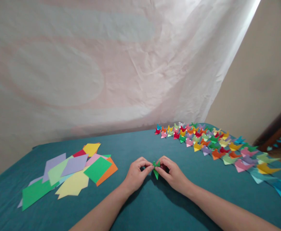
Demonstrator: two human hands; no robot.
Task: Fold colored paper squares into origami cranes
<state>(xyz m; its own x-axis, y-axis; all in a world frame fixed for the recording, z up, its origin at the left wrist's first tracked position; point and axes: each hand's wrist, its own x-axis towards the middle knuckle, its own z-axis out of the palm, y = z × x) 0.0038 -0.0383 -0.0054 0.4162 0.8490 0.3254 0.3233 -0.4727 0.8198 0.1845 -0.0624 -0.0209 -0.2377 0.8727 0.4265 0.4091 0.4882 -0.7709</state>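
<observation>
Teal cloth (130,144) below, green folded paper (156,172) between and against both hands (136,174) (172,172).

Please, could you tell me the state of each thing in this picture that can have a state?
Left hand: closed, pinching the green folded paper.
Right hand: closed, pinching the same paper from the other side.
Green folded paper: folded, held between both hands.
Paper sheets: flat, loosely overlapping.
Folded paper figures: folded, arranged in rows.
Teal cloth: spread over the table.
Pale backdrop: hanging, creased.
</observation>
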